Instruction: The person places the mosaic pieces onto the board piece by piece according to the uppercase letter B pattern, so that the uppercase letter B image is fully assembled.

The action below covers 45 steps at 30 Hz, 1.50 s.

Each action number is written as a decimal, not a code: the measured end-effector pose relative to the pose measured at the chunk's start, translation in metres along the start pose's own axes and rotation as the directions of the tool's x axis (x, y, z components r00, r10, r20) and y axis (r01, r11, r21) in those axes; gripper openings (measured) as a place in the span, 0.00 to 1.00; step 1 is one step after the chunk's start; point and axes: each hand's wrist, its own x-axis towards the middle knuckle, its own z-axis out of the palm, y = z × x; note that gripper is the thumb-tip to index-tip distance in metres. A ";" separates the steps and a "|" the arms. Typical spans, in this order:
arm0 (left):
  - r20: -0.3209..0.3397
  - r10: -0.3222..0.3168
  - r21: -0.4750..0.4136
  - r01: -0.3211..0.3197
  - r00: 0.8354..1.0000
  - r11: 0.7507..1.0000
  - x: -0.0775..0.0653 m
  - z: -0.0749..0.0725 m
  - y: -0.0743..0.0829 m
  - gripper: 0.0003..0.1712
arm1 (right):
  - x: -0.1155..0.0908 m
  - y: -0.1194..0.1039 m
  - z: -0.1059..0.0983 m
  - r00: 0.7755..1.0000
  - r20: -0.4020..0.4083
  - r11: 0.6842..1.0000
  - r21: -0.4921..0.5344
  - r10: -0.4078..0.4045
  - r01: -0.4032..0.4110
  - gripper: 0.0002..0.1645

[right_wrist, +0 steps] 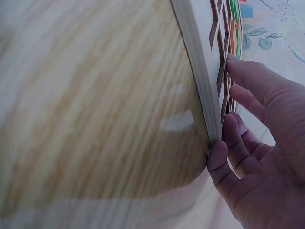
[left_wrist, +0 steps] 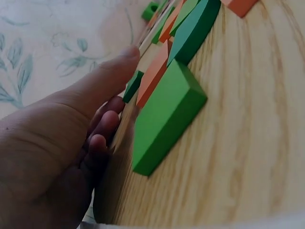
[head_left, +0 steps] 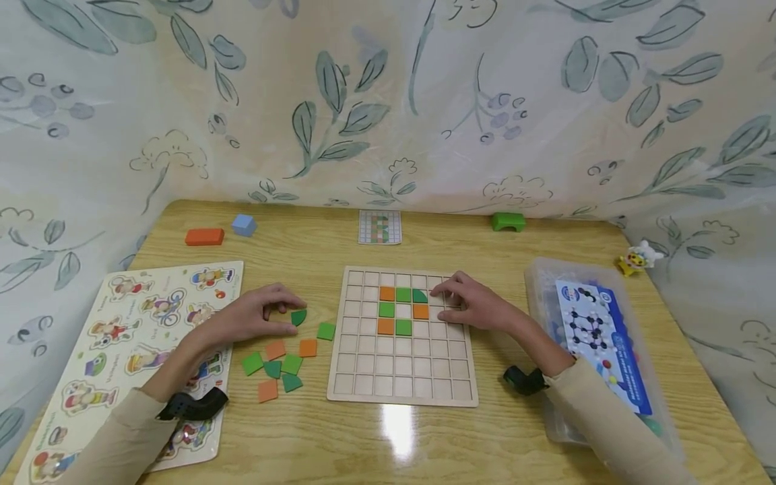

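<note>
My left hand (head_left: 248, 313) pinches a dark green quarter-round tile (head_left: 298, 317) between thumb and fingertips, left of the wooden grid board (head_left: 370, 364). In the left wrist view that same tile (left_wrist: 132, 86) shows by the thumb tip. My right hand (head_left: 479, 303) rests on the board's right side, its fingertips close to another quarter-round tile (head_left: 419, 296) set in the grid; in the right wrist view, a finger touches the board's edge (right_wrist: 212, 119). Orange (head_left: 387, 294) and green square tiles (head_left: 403, 327) fill several cells around one bare cell.
Loose green and orange tiles (head_left: 292, 364) lie between the board and a picture puzzle (head_left: 109, 364). A pattern card (head_left: 379, 227) lies behind the board. Right stands a plastic box (head_left: 606, 337); red (head_left: 205, 236), blue (head_left: 244, 225) and green blocks (head_left: 508, 221) and a small toy (head_left: 636, 258) sit farther back.
</note>
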 end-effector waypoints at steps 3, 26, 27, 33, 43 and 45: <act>-0.006 0.008 0.008 -0.008 1.000 1.000 0.001 0.000 0.002 0.24 | 0.000 -0.001 -0.001 1.000 -0.005 1.000 -0.004 0.000 0.000 0.24; 0.005 0.029 0.037 -0.029 1.000 0.999 0.002 0.000 0.005 0.23 | 0.000 -0.001 -0.001 1.000 0.000 1.000 0.002 0.000 0.000 0.24; 0.004 0.030 0.037 -0.030 1.000 0.999 0.002 0.001 0.005 0.22 | 0.000 -0.001 -0.001 1.000 0.000 1.000 0.001 0.000 0.000 0.24; 0.003 0.048 0.057 -0.048 0.999 0.997 0.003 0.002 0.004 0.19 | 0.000 -0.002 0.000 1.000 0.002 1.000 -0.005 -0.002 0.002 0.24; -0.015 0.086 0.092 -0.084 0.996 0.992 0.005 0.004 0.008 0.15 | -0.001 0.002 0.000 1.000 0.001 1.000 -0.015 0.007 -0.007 0.24; -0.015 0.082 0.095 -0.080 0.997 0.992 0.005 0.003 0.010 0.15 | -0.001 0.001 0.000 1.000 0.001 1.000 -0.012 0.004 -0.004 0.24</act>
